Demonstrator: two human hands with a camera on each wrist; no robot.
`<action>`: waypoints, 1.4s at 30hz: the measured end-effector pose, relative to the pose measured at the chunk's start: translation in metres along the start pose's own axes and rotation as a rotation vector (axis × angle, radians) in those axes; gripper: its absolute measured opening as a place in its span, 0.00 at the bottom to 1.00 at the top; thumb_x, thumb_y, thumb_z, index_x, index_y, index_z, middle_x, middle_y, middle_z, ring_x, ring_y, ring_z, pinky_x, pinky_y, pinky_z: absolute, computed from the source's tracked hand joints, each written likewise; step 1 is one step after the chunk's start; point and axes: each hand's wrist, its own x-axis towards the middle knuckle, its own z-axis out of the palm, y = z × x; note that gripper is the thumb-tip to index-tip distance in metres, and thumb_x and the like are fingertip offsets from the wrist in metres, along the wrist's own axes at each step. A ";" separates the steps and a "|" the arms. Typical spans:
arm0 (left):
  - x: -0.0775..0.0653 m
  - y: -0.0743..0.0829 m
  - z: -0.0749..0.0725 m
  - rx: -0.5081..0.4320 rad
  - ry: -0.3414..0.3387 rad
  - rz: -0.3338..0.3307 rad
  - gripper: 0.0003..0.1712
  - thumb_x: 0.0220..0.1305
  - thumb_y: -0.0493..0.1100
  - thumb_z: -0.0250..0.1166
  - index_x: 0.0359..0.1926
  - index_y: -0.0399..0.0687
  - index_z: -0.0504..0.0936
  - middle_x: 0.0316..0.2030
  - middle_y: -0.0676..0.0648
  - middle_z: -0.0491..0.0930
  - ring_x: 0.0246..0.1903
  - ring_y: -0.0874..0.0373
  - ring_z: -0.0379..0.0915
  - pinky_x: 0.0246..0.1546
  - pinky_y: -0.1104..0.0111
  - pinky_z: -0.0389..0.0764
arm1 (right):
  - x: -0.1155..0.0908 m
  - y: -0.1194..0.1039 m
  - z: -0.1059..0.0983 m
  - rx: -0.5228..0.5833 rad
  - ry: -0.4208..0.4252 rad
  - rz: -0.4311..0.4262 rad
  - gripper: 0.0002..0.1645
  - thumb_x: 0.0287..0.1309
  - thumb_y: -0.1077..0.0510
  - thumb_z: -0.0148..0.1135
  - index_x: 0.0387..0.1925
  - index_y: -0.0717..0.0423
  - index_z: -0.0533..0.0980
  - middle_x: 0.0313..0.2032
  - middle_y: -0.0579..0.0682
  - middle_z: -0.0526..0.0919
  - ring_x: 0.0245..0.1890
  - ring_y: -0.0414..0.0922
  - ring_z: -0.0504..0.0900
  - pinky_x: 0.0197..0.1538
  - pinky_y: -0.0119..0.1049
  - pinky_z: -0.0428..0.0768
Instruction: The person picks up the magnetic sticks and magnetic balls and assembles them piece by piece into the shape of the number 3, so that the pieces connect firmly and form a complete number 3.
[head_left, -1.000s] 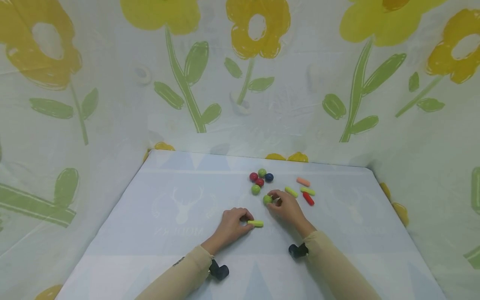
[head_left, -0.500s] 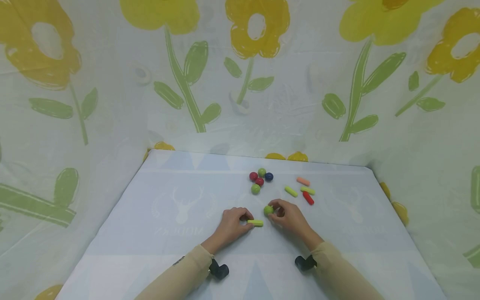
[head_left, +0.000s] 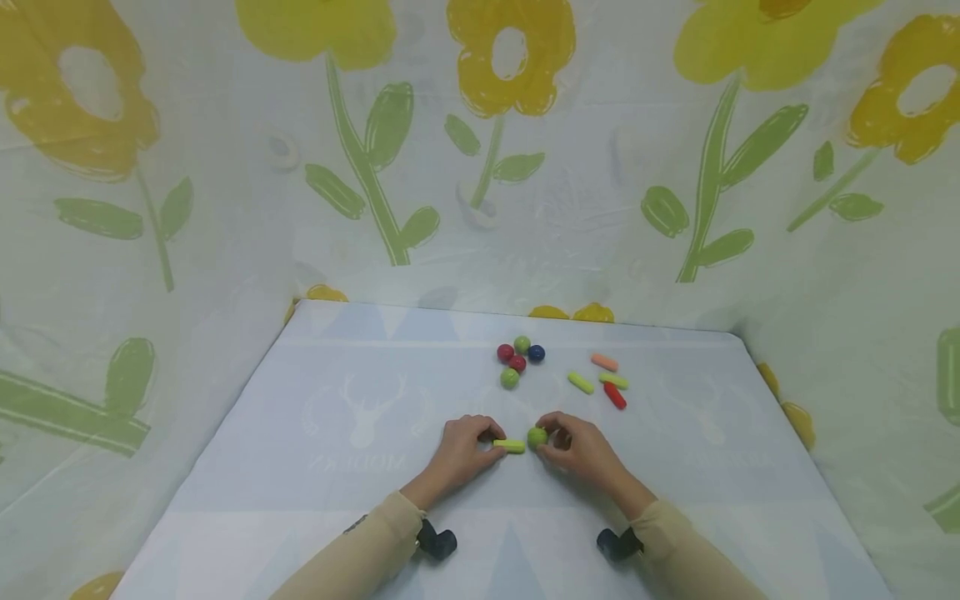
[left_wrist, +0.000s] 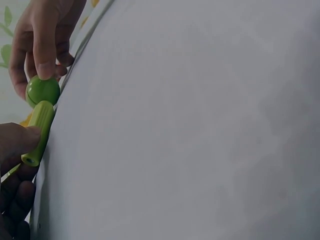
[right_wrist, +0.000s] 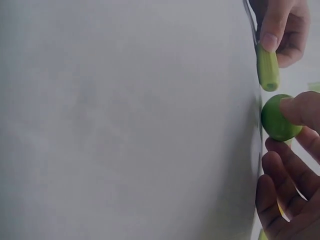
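In the head view my left hand pinches a yellow-green ribbed stick by its left end. The left wrist view shows a small dark hole in the near end of the stick. My right hand holds a green ball between thumb and fingers, just right of the stick's free end. A narrow gap parts the stick from the green ball in the right wrist view. That ball's far side is hidden by the fingers.
Farther back on the white table lie two red balls, two green balls and a dark blue ball. To their right are an orange stick, a red stick and two yellow-green sticks. A flowered curtain encloses the table.
My right hand has brought the green ball toward me, from nearer the loose balls to beside the stick's free end. The left hand and its stick have stayed in place.
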 end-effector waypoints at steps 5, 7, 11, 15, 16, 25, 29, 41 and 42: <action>0.000 0.000 -0.001 -0.002 0.002 0.011 0.08 0.60 0.47 0.75 0.41 0.57 0.86 0.37 0.59 0.83 0.40 0.64 0.75 0.47 0.62 0.72 | -0.003 0.002 0.001 0.008 -0.020 -0.024 0.19 0.55 0.58 0.76 0.48 0.47 0.81 0.39 0.37 0.82 0.35 0.37 0.77 0.41 0.32 0.79; 0.000 0.000 -0.001 -0.005 0.004 0.015 0.08 0.60 0.46 0.75 0.41 0.56 0.86 0.36 0.59 0.83 0.40 0.64 0.75 0.47 0.62 0.72 | -0.003 0.002 0.002 0.009 -0.028 -0.023 0.19 0.55 0.58 0.76 0.48 0.46 0.81 0.39 0.37 0.82 0.36 0.37 0.77 0.42 0.33 0.79; 0.000 0.001 -0.002 -0.014 0.009 0.016 0.08 0.61 0.45 0.74 0.41 0.55 0.87 0.36 0.58 0.83 0.39 0.63 0.74 0.46 0.62 0.72 | -0.004 0.003 0.003 0.015 -0.039 -0.026 0.19 0.55 0.58 0.76 0.48 0.45 0.81 0.39 0.36 0.83 0.38 0.37 0.78 0.44 0.33 0.79; 0.000 0.001 -0.002 -0.010 0.012 0.018 0.08 0.61 0.45 0.75 0.41 0.55 0.87 0.36 0.59 0.83 0.38 0.63 0.74 0.46 0.62 0.72 | -0.006 0.003 0.003 0.027 -0.040 -0.038 0.18 0.56 0.57 0.75 0.48 0.45 0.81 0.39 0.36 0.82 0.38 0.37 0.78 0.44 0.33 0.79; 0.000 0.002 -0.002 -0.010 0.013 0.018 0.08 0.61 0.45 0.75 0.41 0.55 0.87 0.36 0.59 0.83 0.39 0.63 0.74 0.46 0.62 0.72 | -0.006 0.003 0.003 0.029 -0.041 -0.041 0.18 0.56 0.57 0.75 0.49 0.45 0.81 0.39 0.36 0.82 0.38 0.38 0.78 0.44 0.32 0.79; 0.000 0.003 -0.002 -0.014 0.011 0.017 0.08 0.61 0.45 0.74 0.41 0.55 0.86 0.36 0.58 0.83 0.39 0.63 0.74 0.46 0.61 0.72 | -0.006 0.004 0.003 0.056 -0.038 -0.064 0.18 0.58 0.57 0.75 0.50 0.45 0.81 0.41 0.36 0.83 0.38 0.37 0.78 0.44 0.32 0.80; 0.000 0.002 -0.001 -0.015 0.018 0.030 0.08 0.61 0.45 0.75 0.41 0.55 0.86 0.36 0.58 0.83 0.39 0.63 0.75 0.46 0.62 0.73 | -0.006 0.005 0.003 0.059 -0.038 -0.073 0.16 0.59 0.57 0.74 0.49 0.46 0.81 0.41 0.37 0.83 0.37 0.37 0.79 0.43 0.33 0.80; 0.003 -0.004 -0.003 -0.124 0.021 -0.033 0.11 0.65 0.50 0.71 0.46 0.54 0.84 0.37 0.59 0.81 0.40 0.63 0.74 0.45 0.64 0.75 | -0.006 0.006 0.004 0.057 -0.048 -0.044 0.17 0.59 0.57 0.74 0.49 0.44 0.81 0.41 0.36 0.83 0.38 0.36 0.79 0.44 0.32 0.80; 0.004 -0.005 -0.004 -0.132 0.025 -0.042 0.11 0.66 0.49 0.70 0.46 0.53 0.84 0.37 0.59 0.81 0.40 0.63 0.74 0.45 0.64 0.75 | -0.006 0.006 0.004 0.052 -0.050 -0.040 0.17 0.59 0.57 0.74 0.49 0.43 0.81 0.41 0.35 0.83 0.38 0.36 0.79 0.44 0.31 0.80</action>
